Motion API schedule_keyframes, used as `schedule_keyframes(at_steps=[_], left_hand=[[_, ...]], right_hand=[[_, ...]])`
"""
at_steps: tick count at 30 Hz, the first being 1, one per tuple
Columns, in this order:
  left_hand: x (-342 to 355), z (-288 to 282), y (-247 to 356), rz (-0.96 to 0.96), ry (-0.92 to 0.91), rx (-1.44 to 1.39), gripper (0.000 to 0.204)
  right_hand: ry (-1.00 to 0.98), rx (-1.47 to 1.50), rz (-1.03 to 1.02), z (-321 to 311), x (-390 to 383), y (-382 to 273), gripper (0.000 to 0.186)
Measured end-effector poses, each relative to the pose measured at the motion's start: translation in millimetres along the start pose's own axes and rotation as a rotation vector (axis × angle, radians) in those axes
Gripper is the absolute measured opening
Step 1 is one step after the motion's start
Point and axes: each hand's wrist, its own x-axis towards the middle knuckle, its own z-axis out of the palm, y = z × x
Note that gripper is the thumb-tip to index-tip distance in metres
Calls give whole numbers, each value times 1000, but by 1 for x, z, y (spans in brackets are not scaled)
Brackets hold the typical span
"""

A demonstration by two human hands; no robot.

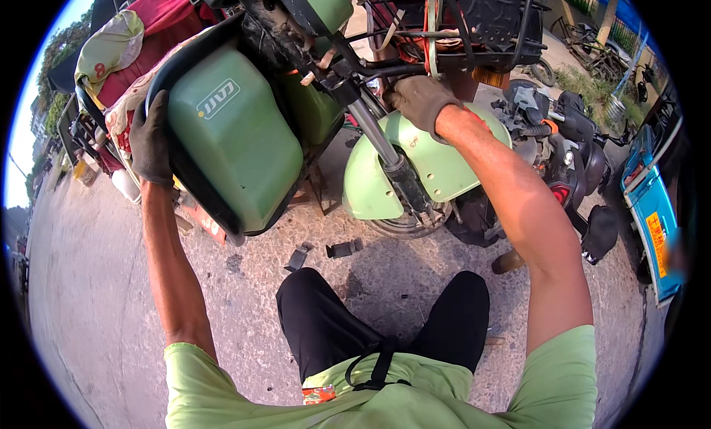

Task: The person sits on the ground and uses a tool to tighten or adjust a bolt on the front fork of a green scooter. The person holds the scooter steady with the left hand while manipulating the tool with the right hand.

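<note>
A large light-green body panel (241, 136) with a black edge trim stands tilted at the left of a green two-wheeled vehicle. My left hand (152, 144), in a dark glove, grips the panel's outer black edge. My gloved right hand (424, 103) is closed below the black front rack, just above the light-green front mudguard (370, 177). Whatever its fingers hold is hidden behind the hand. Between my hands run the bare fork tube (374, 129) and exposed dirty frame parts. Part of the front wheel (407, 227) shows under the mudguard.
Two small black pieces (344, 248) lie on the concrete before my knees. A dark motorcycle (570, 151) and a blue vehicle panel (652, 207) stand at the right. Red cloth (167, 21) covers something at the far left. The black rack (496, 32) overhangs the mudguard.
</note>
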Motion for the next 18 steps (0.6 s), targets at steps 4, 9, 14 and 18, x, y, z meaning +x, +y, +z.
schedule_keyframes(at_steps=[4,9,14,18], left_hand=[[-4,-1,5,-3,17,16,46],[-2,-2,4,-39,4,44,48],[-2,-2,2,-40,3,2,50],[-5,-2,3,-20,6,33,51]], right_hand=[[93,122,0,-1,-14,-11,38],[259,206,-19,0,-27,-17,38],[467,279,-42,17,-23,-9,37],[420,239,7,14,-51,-22,30]])
